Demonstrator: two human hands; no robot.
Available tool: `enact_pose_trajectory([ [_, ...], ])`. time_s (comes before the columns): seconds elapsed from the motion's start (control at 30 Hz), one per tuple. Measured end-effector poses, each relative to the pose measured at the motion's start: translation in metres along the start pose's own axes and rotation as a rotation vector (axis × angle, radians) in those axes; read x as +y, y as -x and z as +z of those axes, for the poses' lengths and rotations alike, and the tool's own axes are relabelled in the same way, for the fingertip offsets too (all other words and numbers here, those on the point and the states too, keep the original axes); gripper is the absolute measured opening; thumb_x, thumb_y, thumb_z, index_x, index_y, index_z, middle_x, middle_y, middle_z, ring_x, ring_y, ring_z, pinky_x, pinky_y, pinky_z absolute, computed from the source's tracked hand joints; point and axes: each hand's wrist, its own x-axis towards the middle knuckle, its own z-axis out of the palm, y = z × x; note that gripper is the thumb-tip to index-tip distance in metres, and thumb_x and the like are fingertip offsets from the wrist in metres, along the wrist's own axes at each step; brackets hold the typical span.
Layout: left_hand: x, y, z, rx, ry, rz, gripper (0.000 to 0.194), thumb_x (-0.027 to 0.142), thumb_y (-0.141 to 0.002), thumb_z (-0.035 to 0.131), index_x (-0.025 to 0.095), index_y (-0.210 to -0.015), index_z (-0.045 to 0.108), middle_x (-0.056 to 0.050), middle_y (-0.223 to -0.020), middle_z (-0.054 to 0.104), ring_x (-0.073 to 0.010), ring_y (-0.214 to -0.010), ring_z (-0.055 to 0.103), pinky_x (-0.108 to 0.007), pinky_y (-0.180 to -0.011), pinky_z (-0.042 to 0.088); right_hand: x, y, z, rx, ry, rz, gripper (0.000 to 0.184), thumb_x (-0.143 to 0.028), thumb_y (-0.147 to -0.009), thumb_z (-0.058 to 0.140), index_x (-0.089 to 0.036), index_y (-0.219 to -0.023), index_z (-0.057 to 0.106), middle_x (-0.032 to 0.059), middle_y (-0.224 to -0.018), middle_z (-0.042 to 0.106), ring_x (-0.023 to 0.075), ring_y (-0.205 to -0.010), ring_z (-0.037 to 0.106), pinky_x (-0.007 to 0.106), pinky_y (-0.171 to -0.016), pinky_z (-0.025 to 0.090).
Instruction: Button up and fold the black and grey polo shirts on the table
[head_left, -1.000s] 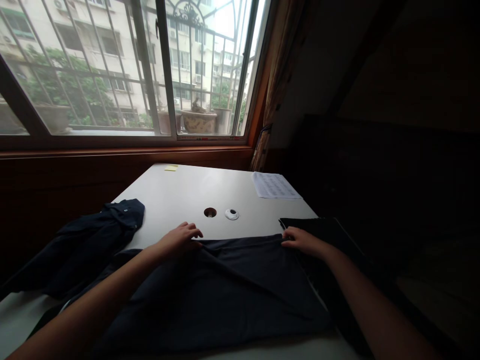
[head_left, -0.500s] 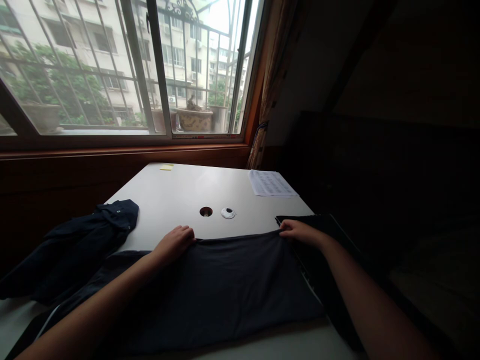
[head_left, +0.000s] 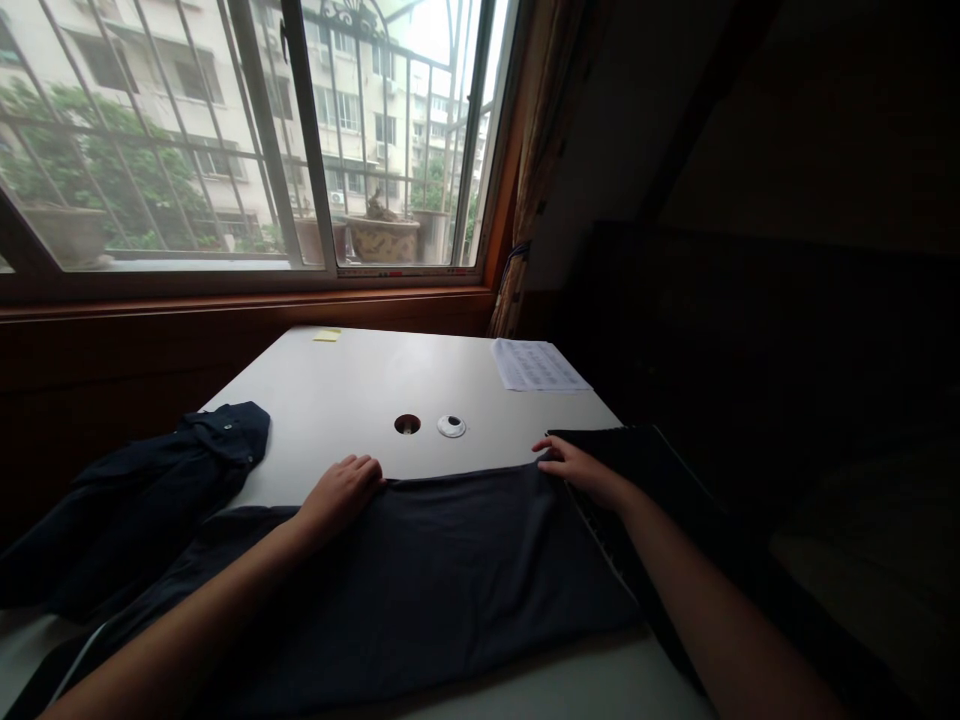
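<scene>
A dark grey piece of cloth (head_left: 465, 590), perhaps a folded garment, lies spread across the near part of the white table, with a few soft creases toward its right end. My left hand (head_left: 346, 495) has its fingers curled over the cloth's far edge, gripping it; the thumb is hidden. At the far right corner, my right hand (head_left: 574, 466) rests against the cloth with thumb and forefinger parted. Under and beyond that corner lies a darker cloth (head_left: 637, 450) with a pale, frayed-looking edge.
A crumpled navy garment with buttons (head_left: 180, 465) lies at the left of the white table (head_left: 337, 390). Farther back are a cable hole (head_left: 407, 425), its round white cover (head_left: 451, 426), printed sheets (head_left: 538, 366) and a yellow sticky note (head_left: 327, 335). A barred window (head_left: 300, 150) stands behind.
My right hand has loosened its pinch on the cloth's corner and parted its fingers, shifting slightly left. My left hand keeps its place on the edge. The view has turned slightly.
</scene>
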Motion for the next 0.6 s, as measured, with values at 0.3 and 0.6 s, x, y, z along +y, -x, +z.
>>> enact_pose_trajectory([
  [0.3, -0.004, 0.004, 0.004, 0.027, -0.020, 0.015, 0.029, 0.040, -0.104, 0.040, 0.020, -0.093, 0.059, -0.007, -0.094, 0.065, -0.0238, -0.087, 0.057, -0.036, -0.079, 0.045, 0.020, 0.002, 0.040, 0.416, 0.270, -0.035, 0.037, -0.024, -0.094, 0.046, -0.025, -0.131, 0.051, 0.0106, -0.129, 0.061, 0.0259, -0.122, 0.058, 0.039, -0.100, 0.046],
  [0.6, -0.014, 0.009, 0.005, 0.073, -0.041, 0.019, 0.027, 0.040, -0.103, 0.044, 0.022, -0.100, 0.064, -0.008, -0.100, 0.066, -0.0250, -0.093, 0.056, -0.038, -0.085, 0.045, 0.011, 0.005, 0.048, 0.493, 0.627, -0.044, 0.034, -0.030, -0.099, 0.047, -0.024, -0.132, 0.053, 0.0123, -0.124, 0.061, 0.0281, -0.094, 0.067, 0.037, -0.077, 0.051],
])
